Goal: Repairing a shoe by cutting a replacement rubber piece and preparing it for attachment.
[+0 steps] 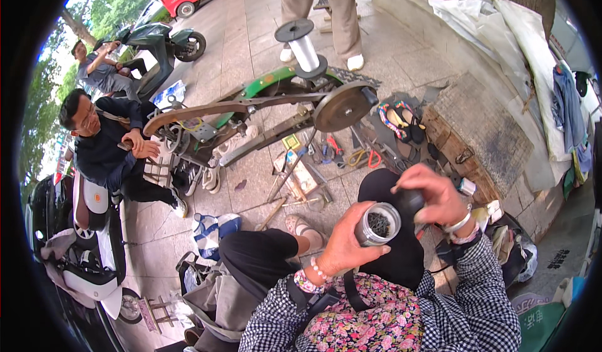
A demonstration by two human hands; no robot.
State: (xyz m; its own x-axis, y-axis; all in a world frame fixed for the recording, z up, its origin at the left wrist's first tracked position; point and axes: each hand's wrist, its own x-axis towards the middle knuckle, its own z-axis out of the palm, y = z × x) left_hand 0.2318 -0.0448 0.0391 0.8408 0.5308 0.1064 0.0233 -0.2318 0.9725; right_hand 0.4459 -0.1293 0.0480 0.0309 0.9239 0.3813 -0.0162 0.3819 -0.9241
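My left hand (345, 242) is wrapped round a small clear jar (363, 233), its mouth uncovered and facing up. Inside lie many thin dark nails or tacks (379, 224). Just to the right, my right hand (442, 195) grips a round black lid (409, 203), which looks lifted off the jar and held close beside its rim. Both hands are above my lap, over a black cloth (392, 261) and a floral apron (370, 317).
Ahead stands a hand-cranked sewing machine (260, 98) with a white thread spool (305, 51). Beyond my knees lie scissors (365, 157) and a hammer (307, 198). Colourful shoes (395, 120) sit at right, near a wooden box (454, 151). A person (106, 139) sits at left; another (320, 13) stands ahead.
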